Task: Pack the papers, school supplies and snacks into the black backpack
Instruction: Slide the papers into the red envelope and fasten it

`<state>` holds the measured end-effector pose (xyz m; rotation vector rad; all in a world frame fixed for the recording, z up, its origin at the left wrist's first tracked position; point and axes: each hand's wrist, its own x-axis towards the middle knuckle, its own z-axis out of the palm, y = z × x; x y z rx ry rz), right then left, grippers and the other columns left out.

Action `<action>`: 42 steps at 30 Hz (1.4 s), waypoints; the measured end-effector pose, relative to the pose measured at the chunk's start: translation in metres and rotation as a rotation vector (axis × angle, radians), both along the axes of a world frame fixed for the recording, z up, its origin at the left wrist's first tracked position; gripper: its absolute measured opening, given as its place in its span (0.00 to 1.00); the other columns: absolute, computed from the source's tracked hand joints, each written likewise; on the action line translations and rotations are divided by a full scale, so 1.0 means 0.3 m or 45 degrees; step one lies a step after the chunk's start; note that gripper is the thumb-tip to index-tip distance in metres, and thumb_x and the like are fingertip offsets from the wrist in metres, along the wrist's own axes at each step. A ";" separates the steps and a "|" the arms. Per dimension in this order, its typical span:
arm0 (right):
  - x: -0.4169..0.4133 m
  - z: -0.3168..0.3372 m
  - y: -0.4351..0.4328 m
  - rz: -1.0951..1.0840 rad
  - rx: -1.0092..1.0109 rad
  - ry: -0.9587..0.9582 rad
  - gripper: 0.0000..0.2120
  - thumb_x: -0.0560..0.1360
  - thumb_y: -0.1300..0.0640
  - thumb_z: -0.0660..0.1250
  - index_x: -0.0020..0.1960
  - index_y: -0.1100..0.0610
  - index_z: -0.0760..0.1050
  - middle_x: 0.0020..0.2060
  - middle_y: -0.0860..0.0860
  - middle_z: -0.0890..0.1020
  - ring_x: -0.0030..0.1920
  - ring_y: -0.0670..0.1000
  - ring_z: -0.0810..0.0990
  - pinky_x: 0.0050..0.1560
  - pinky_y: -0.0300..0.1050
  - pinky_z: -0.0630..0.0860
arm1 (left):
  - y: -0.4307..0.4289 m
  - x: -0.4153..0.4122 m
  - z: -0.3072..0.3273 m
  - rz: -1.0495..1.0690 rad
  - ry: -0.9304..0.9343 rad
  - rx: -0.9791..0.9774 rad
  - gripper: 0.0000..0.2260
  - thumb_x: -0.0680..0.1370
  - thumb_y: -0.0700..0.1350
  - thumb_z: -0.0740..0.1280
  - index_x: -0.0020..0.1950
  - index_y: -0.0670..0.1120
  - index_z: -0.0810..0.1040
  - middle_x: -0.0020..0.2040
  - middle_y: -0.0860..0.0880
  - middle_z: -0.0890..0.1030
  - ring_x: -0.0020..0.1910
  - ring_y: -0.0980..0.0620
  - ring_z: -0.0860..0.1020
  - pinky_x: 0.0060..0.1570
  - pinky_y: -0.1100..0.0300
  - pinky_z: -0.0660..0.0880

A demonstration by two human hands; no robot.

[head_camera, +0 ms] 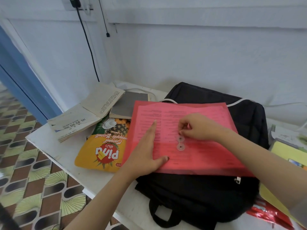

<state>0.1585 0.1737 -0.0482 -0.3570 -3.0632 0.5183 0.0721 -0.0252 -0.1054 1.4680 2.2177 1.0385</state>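
Left hand [146, 150] lay flat and open, palm down, pressing on the left part of a translucent red plastic document envelope [207, 156] with printed sheets showing through it. Right hand [197, 127] sat just right of the left one on the same envelope, fingers pinched together at the upper of two small round clear closure buttons [180, 143]; could not tell whether a string was held between them. Under both hands and under the envelope lay the black fabric backpack [196, 196], flat on a white table [66, 153], carry handle toward the near edge. Just left of the left hand, partly tucked beneath the envelope's edge, lay a yellow foil bag of pineapple biscuits [101, 151]. Farther left and beyond that hand rested an open worn paperback book [86, 112], with a grey-covered book [127, 103] beside it. Right of the right forearm lay a pale yellow paper pad [287, 151], and nearer, below that forearm, a shiny red foil snack wrapper [269, 214] against the backpack's side.
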 end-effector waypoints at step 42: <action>-0.006 0.004 -0.033 0.105 0.129 -0.053 0.08 0.73 0.60 0.64 0.49 0.53 0.80 0.49 0.47 0.77 0.44 0.46 0.71 0.45 0.45 0.71 | -0.003 -0.010 -0.012 -0.004 0.016 -0.024 0.43 0.71 0.51 0.72 0.75 0.55 0.45 0.74 0.57 0.55 0.72 0.62 0.54 0.70 0.67 0.51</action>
